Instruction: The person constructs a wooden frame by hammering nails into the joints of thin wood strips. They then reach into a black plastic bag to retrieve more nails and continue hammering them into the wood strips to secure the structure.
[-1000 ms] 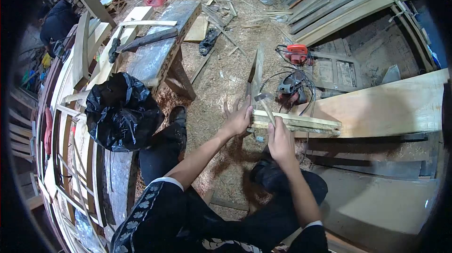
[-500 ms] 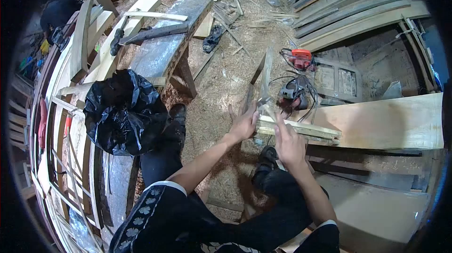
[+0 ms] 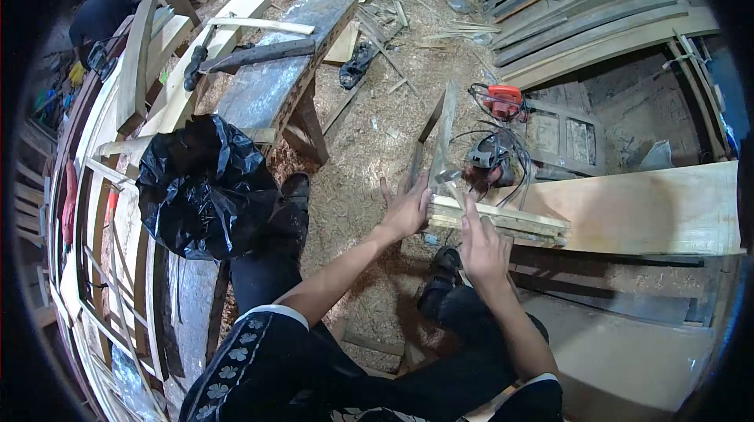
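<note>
Presently grasping a hammer (image 3: 449,176) by its handle in the right hand (image 3: 484,253), with the fingers wrapped around the grip and the head directed toward the left hand. Holding the left hand (image 3: 407,211) against the lower end of an angled wooden frame (image 3: 444,127), fingers partly spread; cannot confirm full closure on the wood, given the fingertips partly hidden. Located between the knees and the power tools, the frame, with its narrow end pointing away from the body. Noted directly beside both hands: a bundle of pale wooden strips (image 3: 503,222), lying across the near end of a wide plank (image 3: 644,210).

Recorded just beyond the strips: a dark corded power tool (image 3: 488,153), with a red corded power tool (image 3: 503,101) farther off and loose cables between the two. Seen to the right of these, a panelled wooden piece (image 3: 567,135), and above it a stack of boards (image 3: 581,21). Observed on the left: an open black plastic bag (image 3: 204,194) containing small dark items, too indistinct to identify. Logged beyond the bag: a worktop (image 3: 275,68) bearing a dark wooden bar (image 3: 263,54), near a black-headed mallet (image 3: 195,68). Found scattered over the floor (image 3: 369,273): shavings and offcuts. Visible at upper left, a co-worker in dark clothing (image 3: 100,9), bent over and well apart.
</note>
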The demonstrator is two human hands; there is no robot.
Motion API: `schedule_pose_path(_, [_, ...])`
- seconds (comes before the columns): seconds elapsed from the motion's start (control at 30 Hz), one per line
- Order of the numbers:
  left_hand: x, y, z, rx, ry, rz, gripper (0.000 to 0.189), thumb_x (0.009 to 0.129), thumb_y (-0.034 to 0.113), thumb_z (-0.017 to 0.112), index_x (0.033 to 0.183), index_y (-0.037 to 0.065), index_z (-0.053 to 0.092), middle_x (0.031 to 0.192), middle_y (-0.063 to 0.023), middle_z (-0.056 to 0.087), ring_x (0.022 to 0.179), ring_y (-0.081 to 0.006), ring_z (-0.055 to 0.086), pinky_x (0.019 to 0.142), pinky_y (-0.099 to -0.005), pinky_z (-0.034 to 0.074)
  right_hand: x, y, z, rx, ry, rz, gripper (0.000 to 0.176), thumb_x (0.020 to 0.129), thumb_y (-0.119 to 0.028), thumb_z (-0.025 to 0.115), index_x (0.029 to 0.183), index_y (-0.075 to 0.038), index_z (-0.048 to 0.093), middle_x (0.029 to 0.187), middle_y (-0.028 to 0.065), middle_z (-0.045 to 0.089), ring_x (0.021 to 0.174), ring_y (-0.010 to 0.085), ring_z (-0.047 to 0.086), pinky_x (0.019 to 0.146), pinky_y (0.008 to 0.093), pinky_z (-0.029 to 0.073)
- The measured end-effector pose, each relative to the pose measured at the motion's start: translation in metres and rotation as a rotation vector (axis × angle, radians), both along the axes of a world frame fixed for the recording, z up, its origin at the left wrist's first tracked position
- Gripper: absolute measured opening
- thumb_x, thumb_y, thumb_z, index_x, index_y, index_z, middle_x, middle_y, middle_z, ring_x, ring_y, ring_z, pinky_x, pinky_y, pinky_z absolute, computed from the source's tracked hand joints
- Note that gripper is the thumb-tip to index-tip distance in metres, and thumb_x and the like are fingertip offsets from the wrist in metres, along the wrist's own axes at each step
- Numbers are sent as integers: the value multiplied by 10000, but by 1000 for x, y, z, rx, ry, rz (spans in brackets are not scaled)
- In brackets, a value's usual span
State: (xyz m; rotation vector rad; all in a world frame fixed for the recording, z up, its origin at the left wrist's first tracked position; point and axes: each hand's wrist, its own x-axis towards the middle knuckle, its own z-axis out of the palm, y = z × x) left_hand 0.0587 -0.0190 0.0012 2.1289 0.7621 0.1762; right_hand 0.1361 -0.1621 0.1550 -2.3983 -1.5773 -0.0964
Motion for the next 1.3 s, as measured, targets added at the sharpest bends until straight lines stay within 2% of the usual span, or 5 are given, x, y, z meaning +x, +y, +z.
schedule_pose_path(0.27, [-5,2,14,-23,54,-58,586,1077,378,220,1569,61,248,1596,-114,343,1502,-361,207,1141,-695,-111,-2,-3,-3,35,57,10,571,946,-164,572,1503,-154,445,791,186,631,602,374,635,562,503,508])
schedule_pose_path(0.33, [-2,4,11,-17,83,-50,589,1077,385,219,1571,66,245,1600,-106,336,1503,-358,208,1143,-692,-114,4,-5,-10,-284,-24,-6,565,959,-170,562,1510,-161,439,799,184,622,586,367,622,553,499,498])
schedule_pose_path(0.47, [-4,2,16,-7,59,-42,586,1078,380,203,1579,75,222,1609,-100,322,1507,-364,197,1145,-686,-117,-3,0,-2,43,4,31,554,964,-189,566,1504,-154,449,784,171,607,572,357,613,533,486,495])
schedule_pose_path(1.03, [-2,-1,-2,25,-41,-7,509,1084,373,233,1489,124,413,1558,-106,401,1490,-375,216,1110,-727,-106,-8,-8,-17,-69,-170,11,580,928,-126,574,1497,-170,472,726,123,575,495,311,563,471,447,461])
schedule_pose_path(1.3, [-4,-2,6,29,22,-48,566,1081,382,193,1565,103,284,1624,-92,294,1510,-370,186,1124,-708,-135,-7,-10,-20,-162,-147,-3,547,902,-108,594,1445,-151,540,741,124,587,511,277,587,457,424,460])
